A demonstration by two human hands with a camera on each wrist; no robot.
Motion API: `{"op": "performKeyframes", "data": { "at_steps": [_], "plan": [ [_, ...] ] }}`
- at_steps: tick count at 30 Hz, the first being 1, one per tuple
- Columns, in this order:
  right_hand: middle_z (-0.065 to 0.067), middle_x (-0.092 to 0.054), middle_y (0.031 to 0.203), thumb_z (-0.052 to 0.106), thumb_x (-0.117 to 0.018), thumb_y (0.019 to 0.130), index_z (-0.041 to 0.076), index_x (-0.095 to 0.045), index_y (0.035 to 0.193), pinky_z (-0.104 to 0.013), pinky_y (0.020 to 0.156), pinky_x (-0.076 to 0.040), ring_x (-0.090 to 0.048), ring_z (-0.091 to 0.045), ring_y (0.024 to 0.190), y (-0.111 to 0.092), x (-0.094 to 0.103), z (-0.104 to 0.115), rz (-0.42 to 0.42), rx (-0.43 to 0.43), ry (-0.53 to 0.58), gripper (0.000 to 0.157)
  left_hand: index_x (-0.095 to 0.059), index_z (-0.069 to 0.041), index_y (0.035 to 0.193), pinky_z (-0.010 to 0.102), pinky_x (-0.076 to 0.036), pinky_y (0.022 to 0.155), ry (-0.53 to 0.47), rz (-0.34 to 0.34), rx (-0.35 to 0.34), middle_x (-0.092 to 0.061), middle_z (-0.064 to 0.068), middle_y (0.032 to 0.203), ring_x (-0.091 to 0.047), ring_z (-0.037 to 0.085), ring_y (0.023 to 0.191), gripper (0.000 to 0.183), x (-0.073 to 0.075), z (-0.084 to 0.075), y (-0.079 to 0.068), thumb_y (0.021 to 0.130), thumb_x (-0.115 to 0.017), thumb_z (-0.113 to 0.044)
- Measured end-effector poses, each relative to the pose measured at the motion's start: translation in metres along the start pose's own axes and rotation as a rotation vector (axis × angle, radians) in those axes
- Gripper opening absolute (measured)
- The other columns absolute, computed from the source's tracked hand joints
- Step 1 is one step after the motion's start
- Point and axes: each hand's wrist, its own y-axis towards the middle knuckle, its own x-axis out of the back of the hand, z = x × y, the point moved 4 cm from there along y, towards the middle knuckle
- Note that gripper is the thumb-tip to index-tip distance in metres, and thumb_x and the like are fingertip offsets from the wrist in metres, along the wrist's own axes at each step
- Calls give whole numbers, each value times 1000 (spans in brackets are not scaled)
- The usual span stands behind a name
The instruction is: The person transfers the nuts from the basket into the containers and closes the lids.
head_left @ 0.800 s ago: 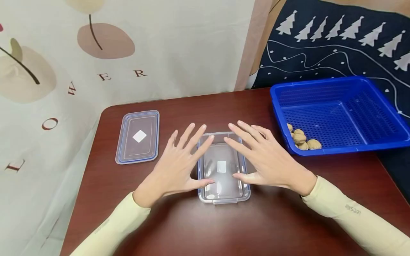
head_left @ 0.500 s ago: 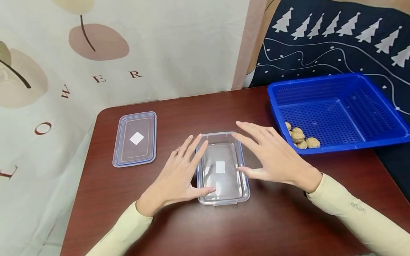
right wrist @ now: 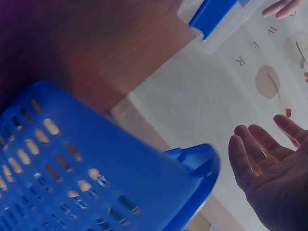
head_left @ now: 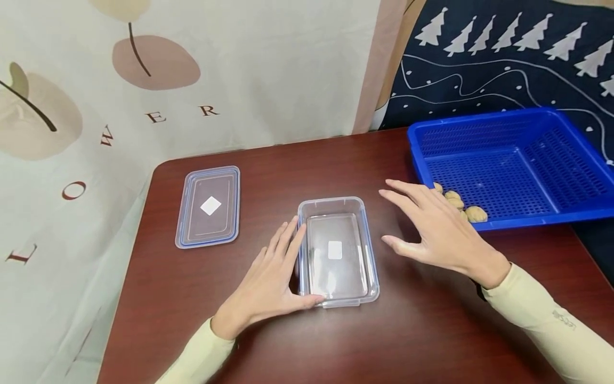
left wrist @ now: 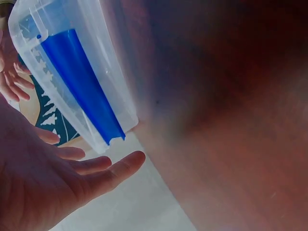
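Container (head_left: 337,250), clear and lidless, sits centre frame on the table (head_left: 268,341) with its long axis running top to bottom; we note our left hand (head_left: 268,282) flat against its left wall, fingers straight, while our right hand (head_left: 438,229), spread and empty, hovers right of it by the walnuts (head_left: 472,214).
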Motion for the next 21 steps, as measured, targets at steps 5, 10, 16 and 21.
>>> {"op": "performKeyframes", "data": {
  "at_steps": [5, 10, 16, 21],
  "plan": [
    [-11, -50, 165, 46, -80, 89, 13, -56, 159, -68, 107, -41, -51, -36, 143, -8, 4, -10, -9, -60, 6, 81, -8, -15, 177, 73, -42, 108, -29, 1, 0, -3, 4, 183, -17, 35, 165, 137, -8, -3, -6, 79, -73, -86],
    [-11, -52, 163, 43, -81, 90, 13, -58, 158, -65, 108, -43, -52, -36, 142, -13, 10, -19, -10, -121, -19, 78, -9, -11, 177, 70, -43, 110, -24, -1, -4, -3, 8, 183, -17, 34, 165, 138, -12, -3, -8, 80, -74, -85],
    [-11, -55, 160, 39, -82, 92, 13, -60, 156, -65, 110, -43, -52, -37, 142, -17, 17, -28, -26, -152, -26, 73, -10, -10, 176, 67, -40, 114, -49, -4, 32, -6, 11, 182, -16, 32, 165, 140, -15, 0, -11, 78, -74, -87],
    [-13, -57, 156, 38, -80, 96, 13, -62, 154, -65, 112, -41, -52, -38, 141, -23, 23, -37, -31, -201, -10, 66, -12, -9, 176, 69, -41, 112, -41, -6, 48, -11, 12, 182, -19, 33, 164, 140, -18, 0, -14, 79, -69, -92]
  ]
}}
